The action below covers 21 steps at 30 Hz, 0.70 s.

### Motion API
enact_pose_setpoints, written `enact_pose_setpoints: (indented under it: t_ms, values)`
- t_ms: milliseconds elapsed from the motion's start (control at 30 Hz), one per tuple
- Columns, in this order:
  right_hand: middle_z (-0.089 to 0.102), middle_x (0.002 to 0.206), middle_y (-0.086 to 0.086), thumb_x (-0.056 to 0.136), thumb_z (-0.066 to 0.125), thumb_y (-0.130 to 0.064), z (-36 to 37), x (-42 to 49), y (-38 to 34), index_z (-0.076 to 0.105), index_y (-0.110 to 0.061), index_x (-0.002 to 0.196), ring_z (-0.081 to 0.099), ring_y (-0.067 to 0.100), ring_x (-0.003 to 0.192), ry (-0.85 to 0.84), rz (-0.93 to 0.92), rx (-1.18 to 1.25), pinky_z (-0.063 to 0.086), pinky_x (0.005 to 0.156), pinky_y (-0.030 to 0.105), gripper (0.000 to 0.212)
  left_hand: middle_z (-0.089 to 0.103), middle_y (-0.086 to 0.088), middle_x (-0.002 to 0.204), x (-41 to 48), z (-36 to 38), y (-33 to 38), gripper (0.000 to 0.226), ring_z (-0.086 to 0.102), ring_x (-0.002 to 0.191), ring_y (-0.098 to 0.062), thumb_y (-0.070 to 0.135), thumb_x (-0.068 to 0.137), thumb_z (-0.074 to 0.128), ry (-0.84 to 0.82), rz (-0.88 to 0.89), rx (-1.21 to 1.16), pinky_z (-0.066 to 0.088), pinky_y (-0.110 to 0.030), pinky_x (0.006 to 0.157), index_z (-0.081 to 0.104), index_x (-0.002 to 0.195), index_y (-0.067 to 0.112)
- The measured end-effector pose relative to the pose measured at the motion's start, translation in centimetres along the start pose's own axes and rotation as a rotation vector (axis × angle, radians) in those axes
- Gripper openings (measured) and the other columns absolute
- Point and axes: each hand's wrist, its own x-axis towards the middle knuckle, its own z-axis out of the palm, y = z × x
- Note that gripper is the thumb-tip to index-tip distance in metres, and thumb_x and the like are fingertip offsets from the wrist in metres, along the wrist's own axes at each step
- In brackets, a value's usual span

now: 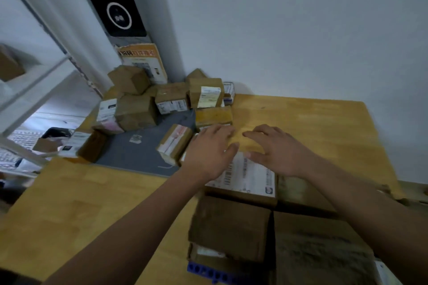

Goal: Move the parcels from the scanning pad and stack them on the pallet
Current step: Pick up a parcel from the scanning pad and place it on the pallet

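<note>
Cardboard parcel (251,177) lies beneath left hand (209,154) and right hand (279,151).

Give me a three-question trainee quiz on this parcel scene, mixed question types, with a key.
1. True or false: the left hand and right hand are curled into fists.
2. Multiple choice: the grey pad lies on A) the floor, B) the wooden table, C) a shelf.
3. Fill in: the pallet edge at the bottom of the view is coloured ____.

Key: 1 false; 2 B; 3 blue.
</note>
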Motion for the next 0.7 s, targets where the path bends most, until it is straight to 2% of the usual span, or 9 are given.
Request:
enact_pose_setpoints:
  t_ms: [133, 233, 433, 500, 600, 667, 700]
  values:
    - [0.031, 0.152, 0.000, 0.097, 0.046, -0.050, -0.1, 4.6, -4.2, 0.027, -0.033, 0.150, 0.033, 0.028, 0.136, -0.036, 0.046, -0.027, 0.034, 0.110, 0.045, 0.059, 0.050, 0.001, 0.138, 0.3, -2.6, -7.4, 0.041, 0.046, 0.125, -0.023, 0.039, 0.096, 0.048, 0.006, -0.079, -0.038, 0.044, -0.039, 0.098, 0.050, 0.136, 0.028]
    - [0.036, 0.147, 0.000, 0.096, 0.049, -0.044, 0.5, 8.6, -7.4, 0.030, -0.034, 0.149, 0.037, 0.029, 0.131, -0.065, 0.068, -0.028, 0.038, 0.105, 0.044, 0.057, 0.056, -0.004, 0.122, 0.5, -3.7, -14.0, 0.033, 0.052, 0.114, -0.028, 0.030, 0.095, 0.048, -0.026, -0.135, -0.064, 0.049, -0.043, 0.088, 0.055, 0.125, 0.020]
    - [0.045, 0.135, 0.006, 0.095, 0.055, -0.033, 2.8, 16.2, -12.7, 0.038, -0.029, 0.147, 0.048, 0.026, 0.122, -0.122, 0.155, 0.031, 0.044, 0.098, 0.038, 0.056, 0.047, -0.004, 0.140, 0.5, -3.6, -23.3, 0.046, 0.050, 0.120, -0.028, 0.029, 0.094, 0.048, -0.163, -0.265, -0.110, 0.047, -0.042, 0.093, 0.045, 0.140, 0.028]
    - [0.052, 0.128, 0.007, 0.093, 0.058, -0.028, 3.9, 18.2, -14.2, 0.047, -0.020, 0.140, 0.052, 0.023, 0.116, -0.166, 0.171, 0.055, 0.045, 0.090, 0.033, 0.049, 0.044, -0.005, 0.144, 0.7, -3.1, -25.0, 0.048, 0.049, 0.122, -0.029, 0.028, 0.095, 0.047, -0.213, -0.287, -0.128, 0.047, -0.043, 0.095, 0.043, 0.143, 0.026]
    - [0.064, 0.097, 0.008, 0.092, 0.057, -0.017, 6.0, 21.3, -15.8, 0.063, -0.007, 0.105, 0.060, 0.021, 0.089, -0.229, 0.180, 0.099, 0.044, 0.071, 0.031, 0.018, 0.042, -0.007, 0.144, 0.9, -1.6, -26.9, 0.050, 0.048, 0.122, -0.031, 0.026, 0.094, 0.047, -0.277, -0.316, -0.167, 0.047, -0.046, 0.096, 0.042, 0.143, 0.024]
    - [0.061, 0.088, 0.000, 0.094, 0.056, -0.017, 7.3, 23.1, -16.0, 0.061, -0.018, 0.096, 0.058, 0.014, 0.081, -0.268, 0.198, 0.145, 0.043, 0.070, 0.027, 0.006, 0.044, -0.008, 0.142, 1.1, -0.4, -27.9, 0.049, 0.049, 0.121, -0.032, 0.026, 0.093, 0.049, -0.306, -0.329, -0.187, 0.047, -0.047, 0.095, 0.043, 0.141, 0.022]
    - [0.061, 0.095, -0.002, 0.095, 0.055, -0.018, 8.0, 23.9, -16.1, 0.059, -0.023, 0.105, 0.058, 0.014, 0.086, -0.308, 0.214, 0.149, 0.039, 0.074, 0.023, 0.012, 0.044, -0.008, 0.141, 1.1, 0.2, -28.4, 0.050, 0.048, 0.121, -0.032, 0.026, 0.092, 0.049, -0.318, -0.330, -0.198, 0.047, -0.048, 0.096, 0.042, 0.141, 0.021]
